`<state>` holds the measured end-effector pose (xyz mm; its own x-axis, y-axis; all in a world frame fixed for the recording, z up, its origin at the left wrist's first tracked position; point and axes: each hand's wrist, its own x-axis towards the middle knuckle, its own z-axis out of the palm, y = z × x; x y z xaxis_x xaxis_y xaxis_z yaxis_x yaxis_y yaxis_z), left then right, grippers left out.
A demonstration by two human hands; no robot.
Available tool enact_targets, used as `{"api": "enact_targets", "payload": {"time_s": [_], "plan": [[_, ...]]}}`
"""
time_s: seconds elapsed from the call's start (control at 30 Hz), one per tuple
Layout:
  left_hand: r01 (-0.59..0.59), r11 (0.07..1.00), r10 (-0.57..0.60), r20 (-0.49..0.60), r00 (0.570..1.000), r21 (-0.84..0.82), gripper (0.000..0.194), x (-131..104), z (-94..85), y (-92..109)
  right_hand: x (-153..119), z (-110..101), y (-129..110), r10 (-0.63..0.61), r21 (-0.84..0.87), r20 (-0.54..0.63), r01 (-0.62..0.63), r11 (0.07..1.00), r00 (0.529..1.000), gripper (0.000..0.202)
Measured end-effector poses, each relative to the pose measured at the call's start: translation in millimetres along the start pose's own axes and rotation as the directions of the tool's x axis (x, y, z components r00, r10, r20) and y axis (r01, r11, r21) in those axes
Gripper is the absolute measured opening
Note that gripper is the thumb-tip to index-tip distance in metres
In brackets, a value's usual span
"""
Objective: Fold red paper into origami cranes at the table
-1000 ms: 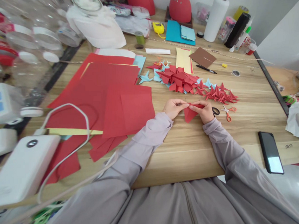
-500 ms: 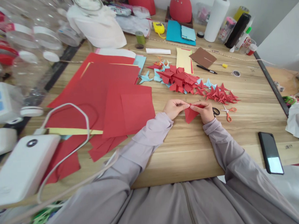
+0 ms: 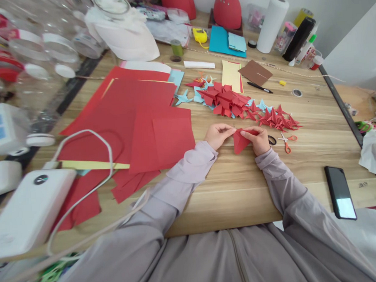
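Between left hand (image 3: pixel 219 136) and right hand (image 3: pixel 259 140), holds a small folded red paper (image 3: pixel 240 143), tapering to a lower point, pinching its upper left edge narrowly with left fingertips, gripping its right side with right thumb and fingers, near a heap of red and blue paper figures (image 3: pixel 225 100) beyond.

phone (image 3: pixel 340 192): right of right hand (image 3: pixel 259 140) | power bank (image 3: pixel 35 210): well left of left hand (image 3: pixel 219 135) | clear bottles (image 3: pixel 34 89): left of and beyond left hand | tape measure (image 3: pixel 199 35): beyond left hand | white roll (image 3: pixel 272 26): beyond right hand
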<state>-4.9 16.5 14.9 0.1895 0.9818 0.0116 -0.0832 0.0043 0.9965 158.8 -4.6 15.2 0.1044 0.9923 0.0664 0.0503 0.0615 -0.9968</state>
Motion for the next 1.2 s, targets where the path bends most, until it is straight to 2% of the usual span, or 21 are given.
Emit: {"api": "enact_targets", "payload": {"time_s": [0.2, 0.43, 0.63, 0.87, 1.2], "plan": [[-0.045, 0.997, 0.045, 0.005, 0.999, 0.068, 0.035, 1.8, -1.2, -2.1, -0.8, -0.4, -3.0, -0.012, -0.048, 0.041, 0.014, 0.999, 0.999, 0.024], [-0.03, 0.999, 0.028, 0.03, 0.999, 0.046, 0.032, 0.7, -0.9, -1.4, -0.6, -0.7, -2.1, -0.019, -0.091, 0.036, 0.022, 0.996, 0.999, 0.024], [-0.013, 0.999, 0.01, 0.073, 0.997, 0.038, 0.033, -2.7, 3.4, 0.4, -2.4, -0.1, -5.0, -0.035, -0.139, 0.076, 0.046, 0.989, 0.997, 0.023], [-0.012, 0.999, 0.011, 0.026, 1.0, 0.032, 0.034, -0.5, 2.6, -3.2, -0.7, -0.4, -0.6, 0.038, -0.053, 0.064, -0.035, 0.998, 0.997, 0.031], [-0.007, 1.0, 0.007, -0.003, 1.0, 0.006, 0.033, 0.2, 3.7, -5.5, -0.6, 1.1, -1.5, 0.004, -0.019, 0.063, -0.003, 1.0, 0.998, 0.024]]}}
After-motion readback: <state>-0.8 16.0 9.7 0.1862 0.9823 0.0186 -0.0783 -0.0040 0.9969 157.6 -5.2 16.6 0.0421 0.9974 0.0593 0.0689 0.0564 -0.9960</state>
